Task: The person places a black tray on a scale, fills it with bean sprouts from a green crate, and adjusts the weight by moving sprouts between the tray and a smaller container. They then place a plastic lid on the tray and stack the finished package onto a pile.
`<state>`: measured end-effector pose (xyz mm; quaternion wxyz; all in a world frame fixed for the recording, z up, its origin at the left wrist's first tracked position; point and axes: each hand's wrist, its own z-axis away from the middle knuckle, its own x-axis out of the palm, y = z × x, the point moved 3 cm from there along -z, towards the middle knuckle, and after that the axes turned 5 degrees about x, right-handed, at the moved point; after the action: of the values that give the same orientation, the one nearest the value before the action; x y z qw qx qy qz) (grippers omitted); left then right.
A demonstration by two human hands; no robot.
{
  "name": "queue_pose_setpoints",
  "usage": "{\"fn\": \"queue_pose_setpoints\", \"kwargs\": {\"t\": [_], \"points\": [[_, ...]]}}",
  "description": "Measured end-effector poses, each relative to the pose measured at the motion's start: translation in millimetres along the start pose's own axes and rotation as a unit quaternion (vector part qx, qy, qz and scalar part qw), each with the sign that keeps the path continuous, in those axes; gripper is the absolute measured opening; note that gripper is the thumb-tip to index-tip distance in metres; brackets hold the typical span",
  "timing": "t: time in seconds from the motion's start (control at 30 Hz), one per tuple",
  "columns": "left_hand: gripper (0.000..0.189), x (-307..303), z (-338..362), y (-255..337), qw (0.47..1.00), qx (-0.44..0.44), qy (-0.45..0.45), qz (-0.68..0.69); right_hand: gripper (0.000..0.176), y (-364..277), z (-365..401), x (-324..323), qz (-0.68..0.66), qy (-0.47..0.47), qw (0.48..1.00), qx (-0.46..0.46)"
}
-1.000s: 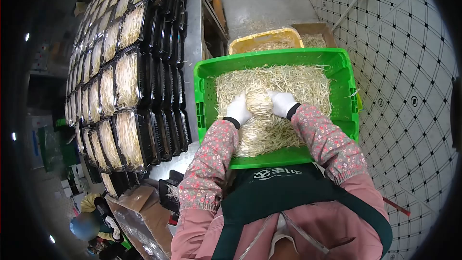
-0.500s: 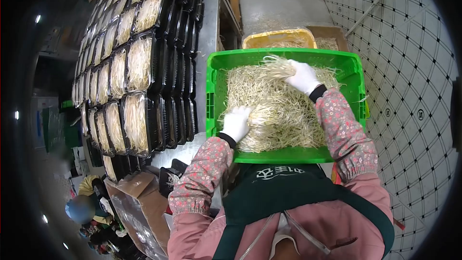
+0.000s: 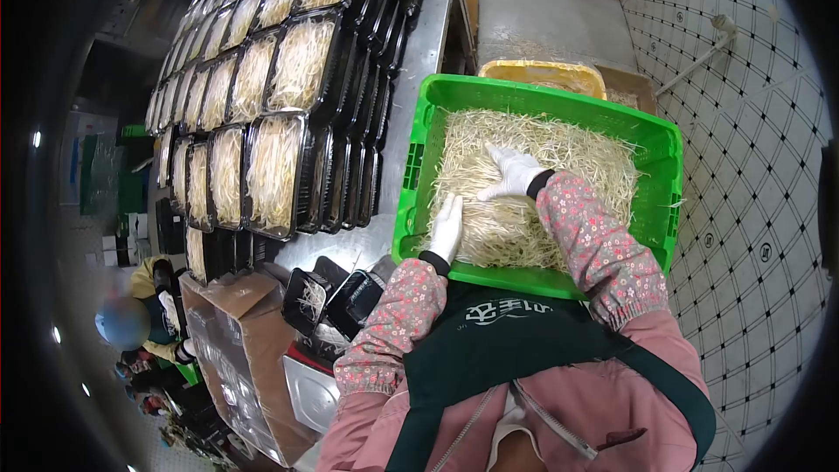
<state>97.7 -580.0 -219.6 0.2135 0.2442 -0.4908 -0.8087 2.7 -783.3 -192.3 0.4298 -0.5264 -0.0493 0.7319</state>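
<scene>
Pale bean sprouts [image 3: 559, 144] fill the green crate [image 3: 546, 90] in front of me. My right hand [image 3: 514, 175], in a white glove, lies on the sprouts with its fingers stretched and thumb apart. Lower left, my left hand [image 3: 446, 229], gloved likewise, rests against the sprouts near the crate's left side, its fingers straight and pointing away from me. Between the two hands is a heap of sprouts [image 3: 481, 210], which neither hand is closed around. Some fingertips are partly sunk among the strands.
Black trays of sprouts [image 3: 278, 170] stand stacked on a metal table [image 3: 411, 61] at left. Nearer are small black trays [image 3: 306, 301], a scale [image 3: 313, 393] and a cardboard box [image 3: 249, 332]. A yellow tub [image 3: 542, 70] sits behind the crate. A co-worker [image 3: 162, 315] is at far left.
My right hand has come down and left from the crate's back, and the raised bunch of sprouts is no longer in it. My left hand's fingers have straightened. The view has turned left.
</scene>
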Motion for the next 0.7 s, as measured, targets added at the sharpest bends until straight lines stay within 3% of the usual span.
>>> {"fn": "queue_pose_setpoints", "kwargs": {"t": [0.1, 0.17, 0.27, 0.3, 0.37, 0.43, 0.5, 0.63, 0.67, 0.7], "points": [[0.054, -21.3, 22.5, 18.5, 0.996, 0.078, 0.001, 0.041, 0.136, -46.4, 37.1, 5.0, 0.059, 0.022, 0.998, -0.012], [0.047, -45.2, 51.9, 50.3, 0.988, 0.151, 0.0, -0.024, 0.137, -75.6, 63.1, 12.9, 0.135, 0.064, 0.988, -0.025], [0.042, -77.1, 84.4, 63.7, 0.982, 0.124, 0.033, 0.136, 0.137, -73.2, 55.9, 33.6, 0.16, 0.102, 0.982, -0.006], [0.04, -89.6, 97.8, 71.8, 0.977, 0.139, 0.061, 0.152, 0.136, -64.2, 46.8, 37.1, 0.16, 0.11, 0.981, -0.001], [0.037, -122.6, 125.5, 88.0, 0.972, 0.171, 0.156, 0.038, 0.135, -38.0, 17.5, 23.4, 0.07, 0.089, 0.993, 0.036], [0.035, -160.4, 148.6, 76.8, 0.945, 0.203, 0.254, -0.017, 0.137, -19.5, -3.8, 1.9, 0.087, 0.071, 0.991, 0.066], [0.035, -192.6, 172.1, 59.4, 0.918, 0.193, 0.343, 0.054, 0.14, -0.5, -20.1, -6.0, 0.126, 0.044, 0.985, 0.107], [0.041, -229.6, 229.0, 30.8, 0.844, 0.165, 0.509, -0.034, 0.14, -1.1, -29.2, 3.2, 0.137, 0.006, 0.983, 0.121], [0.044, -224.6, 241.2, 26.9, 0.822, 0.137, 0.55, 0.06, 0.136, -2.4, -27.6, 8.6, 0.134, -0.001, 0.985, 0.112], [0.048, -236.1, 252.6, -5.3, 0.811, 0.131, 0.571, 0.004, 0.123, -13.0, -15.7, 8.3, 0.143, 0.041, 0.984, 0.095]]}}
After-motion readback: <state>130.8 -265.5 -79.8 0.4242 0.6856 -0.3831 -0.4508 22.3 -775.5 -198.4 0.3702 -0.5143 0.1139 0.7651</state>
